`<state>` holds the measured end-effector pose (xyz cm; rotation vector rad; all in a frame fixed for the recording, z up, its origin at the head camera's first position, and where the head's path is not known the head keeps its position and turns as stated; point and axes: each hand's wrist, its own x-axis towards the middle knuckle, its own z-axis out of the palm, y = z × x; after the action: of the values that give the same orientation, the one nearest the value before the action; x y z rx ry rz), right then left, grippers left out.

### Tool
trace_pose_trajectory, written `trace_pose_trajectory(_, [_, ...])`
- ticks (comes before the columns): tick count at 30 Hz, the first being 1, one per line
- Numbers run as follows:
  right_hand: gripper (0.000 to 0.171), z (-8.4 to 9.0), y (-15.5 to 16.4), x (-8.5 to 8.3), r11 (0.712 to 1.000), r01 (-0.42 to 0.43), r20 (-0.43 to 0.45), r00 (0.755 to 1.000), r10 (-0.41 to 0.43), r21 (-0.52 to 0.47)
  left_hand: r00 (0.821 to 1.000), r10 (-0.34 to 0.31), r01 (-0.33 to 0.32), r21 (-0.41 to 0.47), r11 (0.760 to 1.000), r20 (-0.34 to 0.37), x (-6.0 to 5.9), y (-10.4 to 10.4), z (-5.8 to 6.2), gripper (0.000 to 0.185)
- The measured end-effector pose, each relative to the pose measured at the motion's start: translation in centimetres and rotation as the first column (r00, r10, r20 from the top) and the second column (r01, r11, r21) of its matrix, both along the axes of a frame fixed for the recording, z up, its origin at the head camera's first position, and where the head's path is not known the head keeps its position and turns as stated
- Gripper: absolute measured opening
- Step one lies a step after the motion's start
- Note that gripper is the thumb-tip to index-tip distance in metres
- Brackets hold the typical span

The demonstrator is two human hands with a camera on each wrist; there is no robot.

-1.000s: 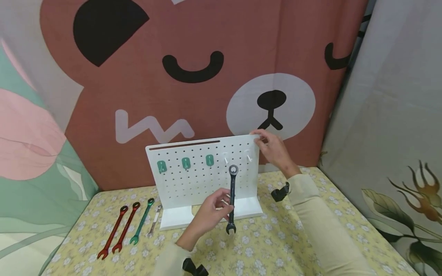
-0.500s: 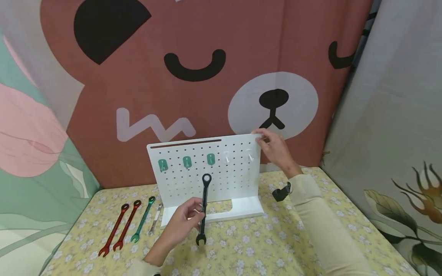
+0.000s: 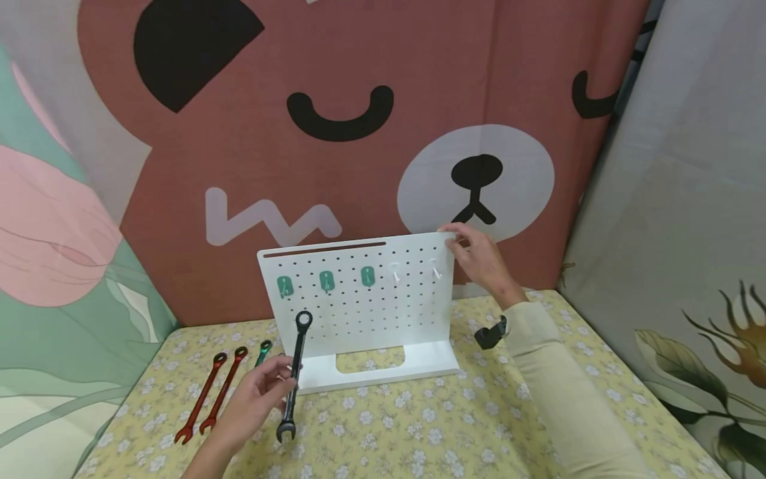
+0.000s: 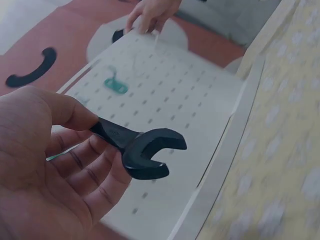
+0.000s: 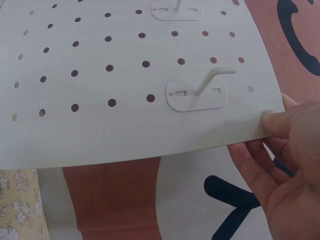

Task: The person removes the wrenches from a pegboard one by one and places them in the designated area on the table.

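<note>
My left hand (image 3: 251, 402) pinches a black combination wrench (image 3: 290, 402) by its shank, in front of the pegboard's lower left part. The ring end points up and the open end down. Close up in the left wrist view, the wrench's open end (image 4: 137, 157) juts out past thumb and fingers. At the white pegboard's (image 3: 383, 313) top right corner, my right hand (image 3: 481, 263) grips the edge, thumb on the front face. A white hook (image 5: 196, 96) sits near that thumb in the right wrist view. Three green hooks (image 3: 326, 281) line the board's upper left; they hold nothing.
Two red wrenches (image 3: 201, 399) lie on the flowered tablecloth (image 3: 383, 439) at the left. Beside them a green wrench (image 3: 264, 349) is mostly hidden behind my left hand. A bear-print curtain (image 3: 335, 186) hangs behind the board.
My left hand has carried the black wrench leftward across the board's front, from its right half to its lower left. The right hand keeps its grip on the corner.
</note>
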<state>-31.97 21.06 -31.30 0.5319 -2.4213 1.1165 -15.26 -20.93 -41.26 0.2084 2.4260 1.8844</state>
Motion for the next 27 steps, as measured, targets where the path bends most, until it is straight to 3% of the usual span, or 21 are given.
trace_pose_trajectory(5, [0.028, -0.1, 0.2, 0.0, 1.0, 0.004, -0.012, 1.0, -0.004, 0.003, 0.995, 0.099, -0.097, -0.067, 0.993, 0.03, 0.6, -2.7, 0.2, 0.041])
trace_pose_trajectory(15, [0.027, -0.3, 0.4, 0.1, 1.0, 0.005, -0.015, 1.0, -0.005, 0.007, 0.973, 0.195, -0.168, -0.207, 0.964, 0.119, 0.7, -8.8, -0.6, 0.048])
trace_pose_trajectory(18, [0.027, -0.4, 0.4, 0.1, 1.0, 0.001, -0.017, 1.0, -0.001, 0.008, 0.965, 0.22, -0.179, -0.255, 0.95, 0.141, 0.4, -10.5, -1.0, 0.048])
trace_pose_trajectory(27, [0.027, -0.5, 0.6, 0.0, 1.0, -0.006, -0.019, 1.0, 0.006, 0.003, 0.966, 0.222, -0.158, -0.387, 0.908, 0.128, -1.1, -15.3, -2.5, 0.046])
